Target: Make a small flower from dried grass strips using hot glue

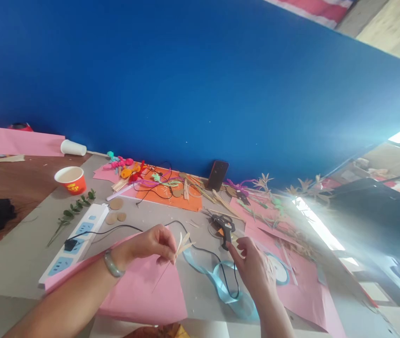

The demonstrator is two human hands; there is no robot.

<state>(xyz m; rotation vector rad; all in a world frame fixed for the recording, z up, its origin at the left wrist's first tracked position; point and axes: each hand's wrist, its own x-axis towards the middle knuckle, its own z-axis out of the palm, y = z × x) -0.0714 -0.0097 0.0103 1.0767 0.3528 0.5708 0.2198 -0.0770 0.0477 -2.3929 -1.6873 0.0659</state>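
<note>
My left hand point(150, 245) pinches a small straw flower point(183, 245) with pale petals and a thin stem hanging down over pink paper point(143, 291). A bracelet sits on that wrist. My right hand point(252, 267) has its fingers loosely curled, with the fingertips close to a black glue gun point(226, 230) standing on the table. I cannot tell whether they touch it. The gun's black cord point(221, 267) loops across a light blue ribbon point(221, 281) between my hands.
A white power strip point(76, 239) with a black plug lies left, beside a green sprig point(71, 213) and a red paper cup point(70, 180). Orange paper point(171, 192), colourful yarn bits, dried straw flowers point(273, 197) and a phone point(217, 175) lean by the blue wall point(200, 84).
</note>
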